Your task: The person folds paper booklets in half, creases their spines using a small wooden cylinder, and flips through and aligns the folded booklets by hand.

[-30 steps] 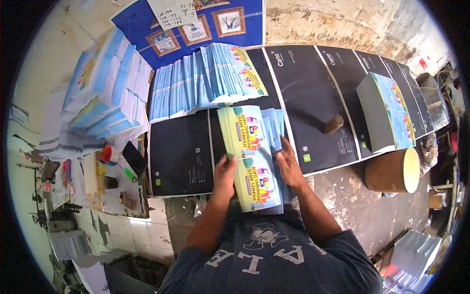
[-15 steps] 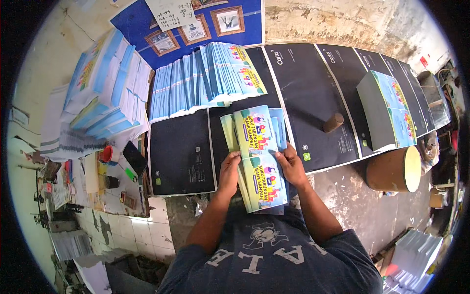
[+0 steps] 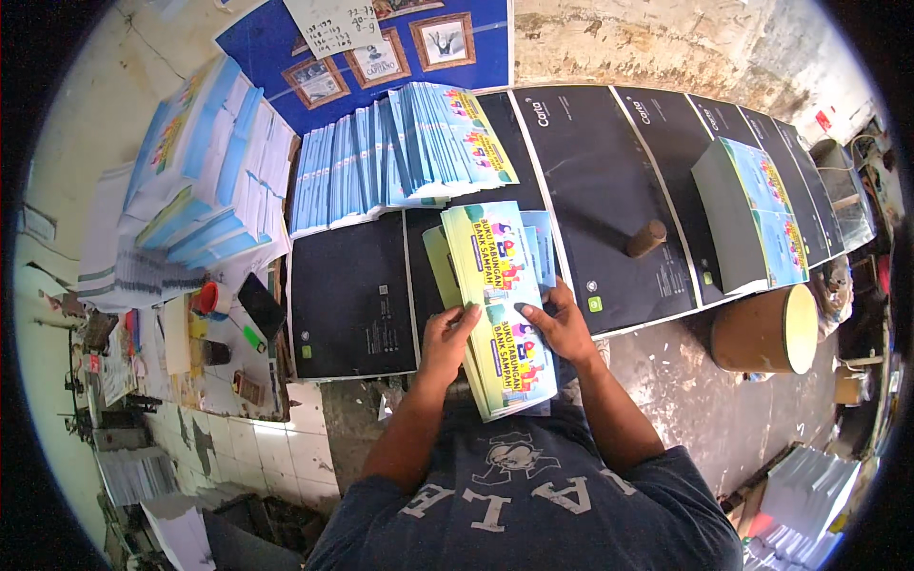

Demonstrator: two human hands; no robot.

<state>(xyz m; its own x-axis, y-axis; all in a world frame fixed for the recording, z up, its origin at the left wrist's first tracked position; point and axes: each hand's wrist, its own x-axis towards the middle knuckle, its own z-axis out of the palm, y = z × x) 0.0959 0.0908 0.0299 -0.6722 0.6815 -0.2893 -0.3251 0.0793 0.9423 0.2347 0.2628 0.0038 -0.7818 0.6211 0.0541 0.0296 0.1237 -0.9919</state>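
A small bundle of printed booklets (image 3: 505,276), with colourful yellow and blue covers, is held upright lengthwise in front of my chest, over the table's near edge. My left hand (image 3: 446,344) grips its left edge, thumb on the top cover. On the opposite side my right hand (image 3: 564,328) pinches it, thumb pressed on the cover and fingers hidden underneath. Lower booklets stick out unevenly at both sides of the top ones. Just beyond lies a fanned row of similar booklets (image 3: 381,157), spines overlapping.
Black boards with white seams cover the table (image 3: 590,171). A short brown cylinder (image 3: 647,238) stands on it, and a squared booklet stack (image 3: 752,219) sits to the right. Tall paper piles (image 3: 205,181) rise at left. A brown drum (image 3: 762,328) stands below the table's right edge.
Both thumbs have slid inward onto the top cover. The upper booklets have shifted slightly left and toward me over the ones beneath. The surrounding stacks stay put.
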